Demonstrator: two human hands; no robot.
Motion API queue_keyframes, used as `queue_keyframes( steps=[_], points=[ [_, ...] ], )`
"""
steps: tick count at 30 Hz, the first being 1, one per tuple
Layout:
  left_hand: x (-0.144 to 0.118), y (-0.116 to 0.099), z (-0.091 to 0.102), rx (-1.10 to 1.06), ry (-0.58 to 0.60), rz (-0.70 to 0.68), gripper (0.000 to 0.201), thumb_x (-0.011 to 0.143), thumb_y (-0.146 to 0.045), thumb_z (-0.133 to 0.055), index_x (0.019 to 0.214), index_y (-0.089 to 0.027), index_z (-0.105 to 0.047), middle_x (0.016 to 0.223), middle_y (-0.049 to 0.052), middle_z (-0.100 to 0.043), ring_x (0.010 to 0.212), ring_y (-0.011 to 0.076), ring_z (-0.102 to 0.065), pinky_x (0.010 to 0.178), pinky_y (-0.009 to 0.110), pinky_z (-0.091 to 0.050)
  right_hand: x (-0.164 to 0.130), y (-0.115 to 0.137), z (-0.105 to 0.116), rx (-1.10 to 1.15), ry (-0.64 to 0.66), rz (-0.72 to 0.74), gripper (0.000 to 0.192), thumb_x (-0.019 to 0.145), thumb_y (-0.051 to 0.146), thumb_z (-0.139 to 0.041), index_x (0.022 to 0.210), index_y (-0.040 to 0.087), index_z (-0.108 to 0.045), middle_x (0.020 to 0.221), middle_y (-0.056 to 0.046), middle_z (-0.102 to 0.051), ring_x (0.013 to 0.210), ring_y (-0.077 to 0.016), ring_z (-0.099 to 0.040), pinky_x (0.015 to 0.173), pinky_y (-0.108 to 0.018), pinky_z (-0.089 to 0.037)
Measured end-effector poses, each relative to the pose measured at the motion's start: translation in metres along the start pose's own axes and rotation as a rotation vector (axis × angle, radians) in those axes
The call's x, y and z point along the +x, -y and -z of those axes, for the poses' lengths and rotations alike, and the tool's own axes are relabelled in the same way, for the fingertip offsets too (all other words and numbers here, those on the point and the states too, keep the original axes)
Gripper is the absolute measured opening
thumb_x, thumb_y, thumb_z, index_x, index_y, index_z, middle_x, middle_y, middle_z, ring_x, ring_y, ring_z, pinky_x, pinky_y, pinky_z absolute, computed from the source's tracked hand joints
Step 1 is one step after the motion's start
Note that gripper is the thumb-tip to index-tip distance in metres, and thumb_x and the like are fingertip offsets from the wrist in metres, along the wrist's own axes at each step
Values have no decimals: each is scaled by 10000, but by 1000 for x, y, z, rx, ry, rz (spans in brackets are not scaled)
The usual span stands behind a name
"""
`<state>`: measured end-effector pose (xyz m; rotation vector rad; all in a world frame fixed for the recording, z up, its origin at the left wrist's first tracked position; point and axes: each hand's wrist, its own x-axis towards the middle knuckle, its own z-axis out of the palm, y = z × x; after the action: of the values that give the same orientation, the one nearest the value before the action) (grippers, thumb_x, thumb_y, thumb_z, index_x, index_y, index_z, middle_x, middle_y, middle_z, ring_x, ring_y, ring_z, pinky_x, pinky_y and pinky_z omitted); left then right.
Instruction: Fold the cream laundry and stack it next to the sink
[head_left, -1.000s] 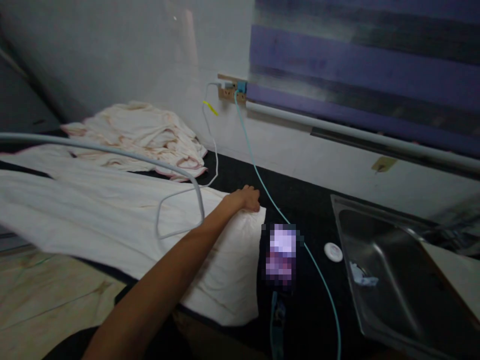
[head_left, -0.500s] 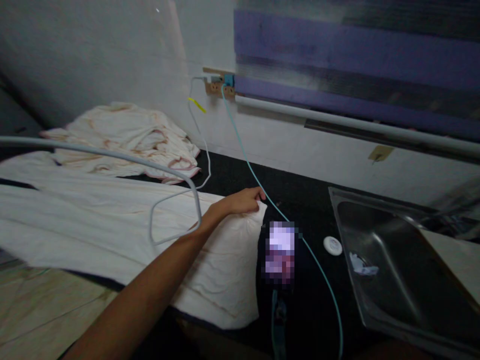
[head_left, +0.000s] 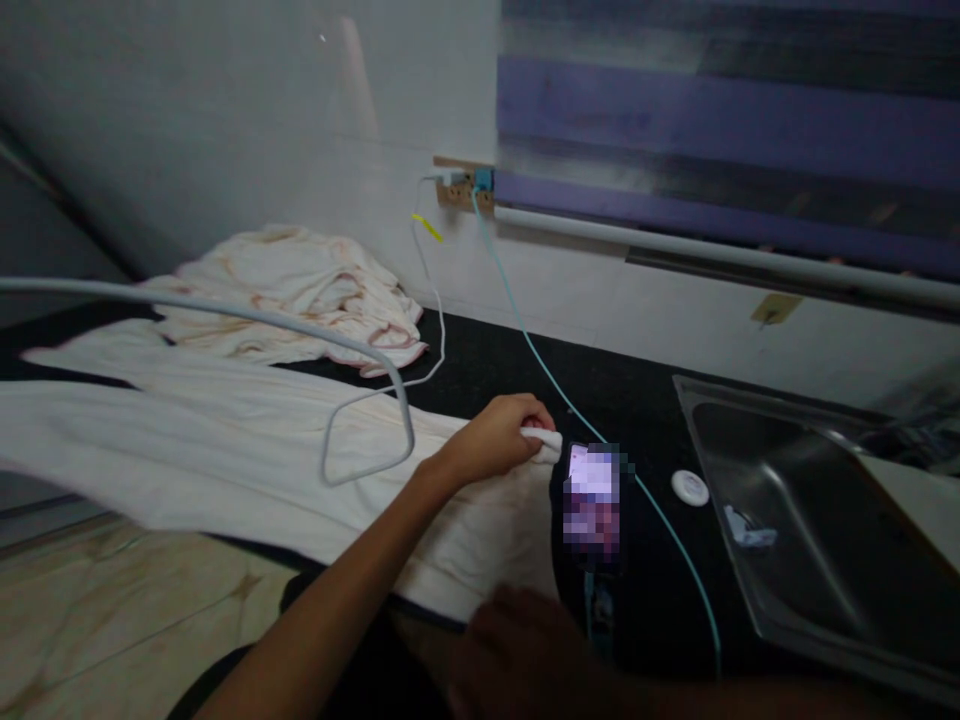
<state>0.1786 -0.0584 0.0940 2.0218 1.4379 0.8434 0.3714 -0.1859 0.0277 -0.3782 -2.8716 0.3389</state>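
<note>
Our left hand (head_left: 491, 440) pinched the cloth's (head_left: 247, 450) corner beside the phone (head_left: 592, 492); our right hand's (head_left: 525, 650) grip was too blurred to tell.

I see the cloth (head_left: 247, 450) lying across the table (head_left: 495, 365), a pile (head_left: 300, 290) behind it, the phone (head_left: 592, 490) just right of it, and the sink (head_left: 810, 520) farther right.

Between the white cloth (head_left: 247, 450) and the sink (head_left: 810, 520) the black counter (head_left: 517, 365) is narrow; a phone (head_left: 592, 490), a teal cable (head_left: 540, 360) and a small white disc (head_left: 688, 487) occupy it. Behind the phone, toward the wall, the counter is free.
</note>
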Motion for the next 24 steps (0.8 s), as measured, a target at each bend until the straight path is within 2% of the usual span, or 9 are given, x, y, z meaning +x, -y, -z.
queue_keyframes(
  steps=[3, 6, 12, 15, 18, 22, 24],
  points=[
    [-10, -6, -1, 1, -41, -24, 273, 732, -43, -633, 937, -162, -770, 953, 45, -667, 874, 156, -619, 777, 269, -456, 16, -28, 11, -53, 34, -251, 172, 1001, 205, -551, 1061, 199, -712, 1038, -101, -719, 946, -265, -682, 776, -415, -609],
    [-19, -12, -8, -35, -38, -5, 274, 732, -20, -610, 914, -159, -761, 929, 37, -653, 848, 147, -605, 760, 266, -446, 21, -39, 6, -97, 80, -387, 186, 973, 148, -547, 1059, 171, -710, 1088, -115, -725, 989, -265, -677, 805, -377, -596],
    [-50, -22, -34, -112, -38, 20, 319, 734, 3, -544, 938, -169, -720, 953, 31, -664, 899, 152, -617, 797, 274, -446, 7, -36, -20, -161, -29, -364, 219, 962, 110, -593, 1147, 148, -703, 1240, -159, -703, 1122, -283, -657, 939, -401, -575],
    [-67, -28, -39, -144, -39, 62, 338, 716, 0, -526, 936, -186, -702, 967, 26, -656, 930, 156, -617, 826, 283, -450, 1, -33, -23, -110, -74, -253, 256, 957, 88, -596, 1187, 153, -688, 1292, -140, -692, 1180, -268, -644, 986, -383, -562],
    [-82, -35, -37, -185, -56, 104, 334, 718, -15, -525, 938, -196, -698, 983, 23, -654, 958, 156, -619, 865, 289, -453, 2, -24, -18, -33, -66, -128, 180, 994, 185, -589, 1141, 149, -686, 1262, -133, -707, 1176, -268, -650, 951, -367, -579],
    [-102, -47, -38, -245, -41, 176, 351, 706, -26, -516, 950, -196, -703, 1002, 29, -655, 955, 156, -619, 843, 284, -455, 8, -15, -15, -34, -141, -141, 306, 1009, 322, -594, 1243, 137, -665, 1316, -157, -701, 1211, -288, -650, 963, -376, -572],
    [-112, -51, -44, -256, -13, 212, 395, 684, -15, -486, 959, -200, -702, 1021, 30, -656, 956, 153, -621, 830, 278, -455, 8, -15, -21, -40, -91, -139, 249, 987, 274, -597, 1174, 140, -692, 1176, -138, -759, 1054, -268, -713, 851, -344, -586]
  ],
)
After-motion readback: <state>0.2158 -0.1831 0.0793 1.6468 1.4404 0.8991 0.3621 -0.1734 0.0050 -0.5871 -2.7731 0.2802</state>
